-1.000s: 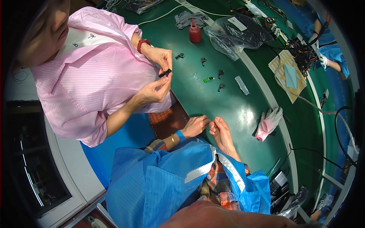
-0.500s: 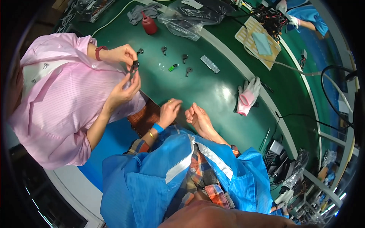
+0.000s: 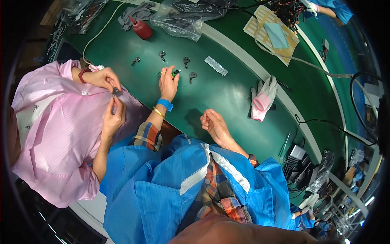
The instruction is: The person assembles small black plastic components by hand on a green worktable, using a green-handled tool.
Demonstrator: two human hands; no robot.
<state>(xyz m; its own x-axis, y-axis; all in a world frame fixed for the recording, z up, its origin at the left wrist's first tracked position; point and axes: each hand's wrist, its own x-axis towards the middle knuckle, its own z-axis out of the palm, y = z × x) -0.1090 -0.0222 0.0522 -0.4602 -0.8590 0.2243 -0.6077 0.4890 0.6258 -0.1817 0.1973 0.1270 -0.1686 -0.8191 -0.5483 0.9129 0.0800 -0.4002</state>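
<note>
- The left hand [image 3: 167, 83] is seen stretched out over the green table [image 3: 227, 97], with a blue wristband [image 3: 165, 104] and a thin gold bangle on the wrist.
- Its fingertips are pinched around a small green part [image 3: 175, 73], which lies on the table just at the fingertips; whether the part is lifted off the surface cannot be told.
- The right hand [image 3: 213, 123] is rested near the table's front edge, fingers loosely curled; nothing is seen held in it.
- Four small dark key-shaped parts are laid out beyond the left hand: one [image 3: 135, 60] to the far left, one [image 3: 162, 54], one [image 3: 186, 61], and one [image 3: 193, 75] just right of the green part.
- A small clear bag [image 3: 215, 65] is lying flat to the right of these parts.
- A pair of white and pink gloves [image 3: 261, 99] is lying well to the right.
- A red squeeze bottle [image 3: 141, 29] is standing at the far side.
- A co-worker in a pink coat [image 3: 53, 134] is seated at the left; a small dark part [image 3: 115, 91] is held between both of that person's hands.
</note>
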